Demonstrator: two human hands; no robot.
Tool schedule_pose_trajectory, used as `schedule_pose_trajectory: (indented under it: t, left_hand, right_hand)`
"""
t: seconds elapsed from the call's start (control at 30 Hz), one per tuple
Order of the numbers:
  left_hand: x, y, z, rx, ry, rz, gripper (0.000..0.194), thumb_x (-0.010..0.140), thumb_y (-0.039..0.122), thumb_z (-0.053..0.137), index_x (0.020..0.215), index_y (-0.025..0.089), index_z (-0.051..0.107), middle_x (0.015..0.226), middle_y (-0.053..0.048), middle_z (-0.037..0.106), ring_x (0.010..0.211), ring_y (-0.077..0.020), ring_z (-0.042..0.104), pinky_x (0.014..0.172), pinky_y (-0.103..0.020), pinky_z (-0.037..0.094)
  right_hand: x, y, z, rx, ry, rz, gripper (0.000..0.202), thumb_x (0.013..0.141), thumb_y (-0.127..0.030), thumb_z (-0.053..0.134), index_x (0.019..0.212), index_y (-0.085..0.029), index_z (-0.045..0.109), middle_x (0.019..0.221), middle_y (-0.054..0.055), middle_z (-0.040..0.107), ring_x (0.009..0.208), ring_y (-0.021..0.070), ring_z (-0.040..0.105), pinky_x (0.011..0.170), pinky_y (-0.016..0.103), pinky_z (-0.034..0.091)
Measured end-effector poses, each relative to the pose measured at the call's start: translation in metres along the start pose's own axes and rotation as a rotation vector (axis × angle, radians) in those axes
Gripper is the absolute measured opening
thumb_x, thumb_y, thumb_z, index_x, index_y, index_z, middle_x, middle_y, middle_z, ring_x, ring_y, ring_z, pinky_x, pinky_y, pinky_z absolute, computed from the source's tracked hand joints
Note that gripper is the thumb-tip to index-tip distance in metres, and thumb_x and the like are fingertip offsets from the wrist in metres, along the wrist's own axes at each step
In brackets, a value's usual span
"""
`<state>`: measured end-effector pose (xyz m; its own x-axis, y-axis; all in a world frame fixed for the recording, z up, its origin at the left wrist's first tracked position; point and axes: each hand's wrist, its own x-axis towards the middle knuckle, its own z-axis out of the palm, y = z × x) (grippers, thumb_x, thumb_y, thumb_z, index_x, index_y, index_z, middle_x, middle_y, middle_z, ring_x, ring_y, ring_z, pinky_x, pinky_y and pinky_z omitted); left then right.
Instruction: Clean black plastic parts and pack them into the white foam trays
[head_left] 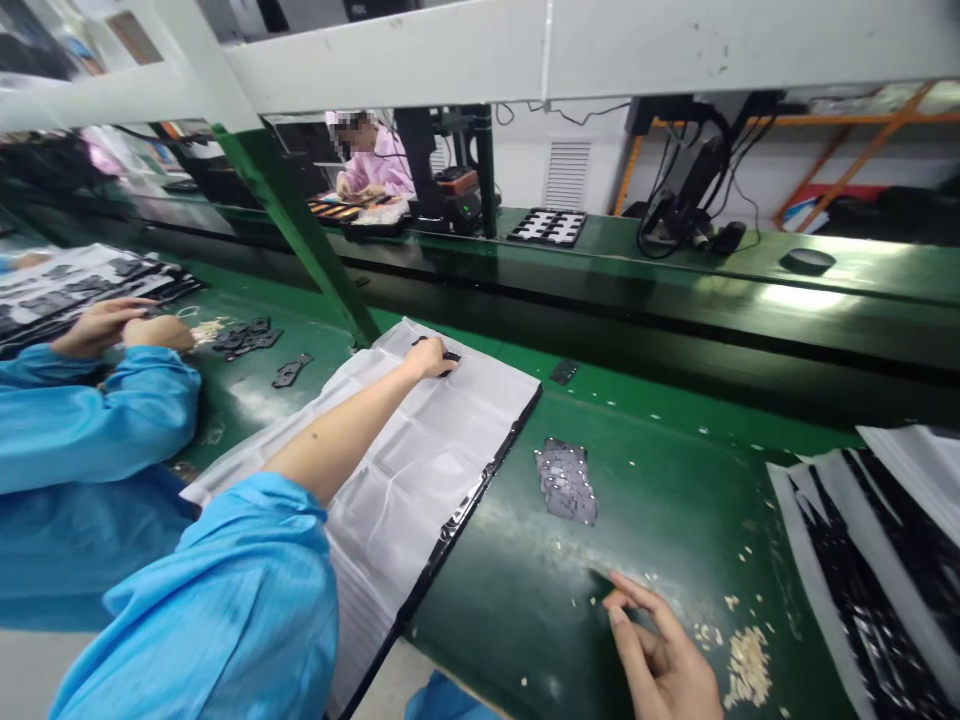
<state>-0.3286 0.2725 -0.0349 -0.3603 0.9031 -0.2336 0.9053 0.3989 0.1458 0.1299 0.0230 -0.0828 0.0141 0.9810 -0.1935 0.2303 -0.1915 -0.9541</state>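
My left hand [430,357] reaches to the far end of a tray covered by a white sheet [442,440], its fingers closed round a small black part [451,358]. Low on the right, my right hand [660,650] hovers over the green table [525,600], thumb and forefinger close together; whether something tiny sits between them is too small to tell. Beyond it lies a stack of flat dark parts [567,482], and a single dark part [564,371] rests farther back.
Small pale bits [748,665] are piled at the lower right, beside stacked black trays with white sheets [862,560]. At left, a co-worker's hands [120,328] work near black parts [247,338]. A slanted green post [300,230] rises behind the sheet. Another person [375,160] sits across.
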Motion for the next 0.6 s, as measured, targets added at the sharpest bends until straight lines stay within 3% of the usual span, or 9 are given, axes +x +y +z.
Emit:
schedule_pose_trajectory:
  t: [0.13,0.27,0.37,0.47,0.6]
  left_hand:
    - [0.005,-0.001,-0.001,0.02,-0.043,0.119,0.036,0.103,0.037,0.067,0.133,0.018,0.065,0.136,-0.011,0.066,0.116,-0.0271,0.068,0.098,-0.048,0.061]
    - [0.009,-0.004,-0.006,0.036,-0.07,0.186,0.035,0.103,0.037,0.067,0.131,0.016,0.066,0.134,-0.011,0.067,0.115,-0.0267,0.069,0.097,-0.048,0.06]
    - [0.006,-0.005,-0.008,0.05,-0.047,0.204,0.032,0.091,0.028,0.079,0.12,0.017,0.071,0.128,-0.008,0.07,0.118,-0.0259,0.067,0.106,-0.041,0.055]
    - [0.0,-0.003,-0.007,0.052,0.003,0.189,0.042,0.071,0.015,0.084,0.112,0.017,0.074,0.124,-0.006,0.071,0.118,-0.0256,0.067,0.11,-0.03,0.049]
    - [-0.011,0.003,-0.016,0.023,0.084,0.119,0.043,0.07,0.015,0.079,0.111,0.013,0.069,0.121,-0.009,0.071,0.111,-0.0264,0.068,0.107,-0.033,0.05]
  right_hand:
    - [-0.006,-0.008,-0.002,-0.004,-0.074,-0.056,0.051,0.094,-0.061,0.069,0.121,-0.017,0.073,0.08,0.006,0.075,0.042,0.0109,0.05,0.042,0.022,0.045]
    - [-0.012,-0.008,0.0,0.02,-0.035,-0.094,0.044,0.098,-0.054,0.067,0.122,-0.017,0.073,0.085,0.006,0.073,0.044,0.0103,0.046,0.042,0.023,0.041]
    - [-0.014,-0.006,0.001,0.015,-0.064,-0.128,0.037,0.101,-0.048,0.065,0.121,-0.017,0.072,0.085,0.005,0.07,0.044,0.0093,0.045,0.042,0.023,0.04]
    - [-0.015,-0.007,0.001,-0.017,-0.105,-0.182,0.031,0.104,-0.041,0.061,0.12,-0.017,0.072,0.089,0.006,0.07,0.045,0.0086,0.044,0.042,0.023,0.039]
    - [-0.018,-0.015,-0.001,-0.074,-0.107,-0.24,0.026,0.105,-0.034,0.057,0.12,-0.019,0.073,0.091,0.005,0.071,0.048,0.0094,0.045,0.046,0.024,0.042]
